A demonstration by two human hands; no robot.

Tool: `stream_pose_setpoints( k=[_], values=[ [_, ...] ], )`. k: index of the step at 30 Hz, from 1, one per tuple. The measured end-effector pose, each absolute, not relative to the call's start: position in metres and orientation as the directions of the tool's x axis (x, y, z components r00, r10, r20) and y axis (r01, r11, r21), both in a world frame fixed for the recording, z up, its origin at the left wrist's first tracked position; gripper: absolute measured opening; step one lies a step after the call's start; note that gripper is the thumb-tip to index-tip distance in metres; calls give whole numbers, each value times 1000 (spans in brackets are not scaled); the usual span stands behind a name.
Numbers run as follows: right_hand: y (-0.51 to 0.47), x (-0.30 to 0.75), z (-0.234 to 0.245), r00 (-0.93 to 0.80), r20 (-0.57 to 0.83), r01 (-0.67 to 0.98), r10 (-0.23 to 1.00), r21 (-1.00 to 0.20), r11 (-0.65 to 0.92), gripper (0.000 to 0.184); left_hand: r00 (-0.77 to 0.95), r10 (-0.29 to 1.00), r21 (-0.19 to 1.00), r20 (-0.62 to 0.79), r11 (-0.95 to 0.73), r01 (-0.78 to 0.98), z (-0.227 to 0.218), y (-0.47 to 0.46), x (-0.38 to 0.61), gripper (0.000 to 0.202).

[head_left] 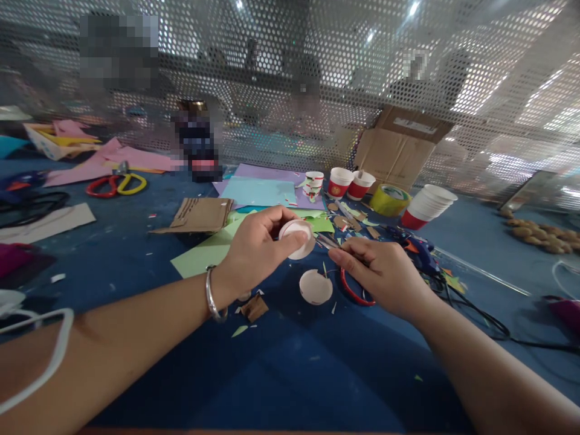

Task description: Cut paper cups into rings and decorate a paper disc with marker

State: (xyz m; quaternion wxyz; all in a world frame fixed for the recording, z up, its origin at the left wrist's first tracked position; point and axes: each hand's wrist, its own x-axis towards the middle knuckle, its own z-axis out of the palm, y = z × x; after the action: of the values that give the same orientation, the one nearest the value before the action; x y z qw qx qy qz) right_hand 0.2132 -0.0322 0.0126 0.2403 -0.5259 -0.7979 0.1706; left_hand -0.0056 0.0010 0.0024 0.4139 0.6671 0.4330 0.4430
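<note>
Head view: left hand is pinching a disc, fingers closed on it; right hand is gripping scissors, blades by its edge; that close thumb is risking a nick.

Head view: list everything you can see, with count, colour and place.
cup disc: one, white, pinched in left hand
scissors: one, red handles, in right hand
cup piece: one, white, on table between the hands
paper cups: two upright, red and white, far centre
tape roll: one, yellow, beside the cups
cup stack: one, white with red base, lying right of tape roll
cardboard box: one, brown, far right
paper sheets: several, blue, purple, green, centre
table: one, blue
left hand: holds cup disc
right hand: holds scissors
</note>
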Motion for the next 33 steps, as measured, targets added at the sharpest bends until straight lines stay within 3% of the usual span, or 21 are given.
stream_pose_setpoints(
  k=[8, 17, 21, 28, 33],
  values=[
    [-33, 214, 12, -342, 176, 759, 923, -527, 382, 49, 294, 913, 924, 281, -341, 175, 0, 2, -9, 17],
    [-34, 213, 11, -269, 250, 738, 930, -567, 365, 46, 350, 935, 995, 61, -28, -96, 0, 4, -1, 18],
    [-31, 212, 7, -162, 296, 655, 941, -682, 327, 44, 407, 913, 994, 10, 33, -100, -3, 1, 1, 22],
    [-30, 204, 2, -278, 93, 434, 956, -876, 211, 37, 465, 885, 999, 30, -13, -39, 1, -5, 4, 22],
    [-31, 204, 3, -308, 13, 323, 951, -939, 117, 34, 481, 877, 999, -4, 23, -34, -4, -3, 4, 19]
  ],
)
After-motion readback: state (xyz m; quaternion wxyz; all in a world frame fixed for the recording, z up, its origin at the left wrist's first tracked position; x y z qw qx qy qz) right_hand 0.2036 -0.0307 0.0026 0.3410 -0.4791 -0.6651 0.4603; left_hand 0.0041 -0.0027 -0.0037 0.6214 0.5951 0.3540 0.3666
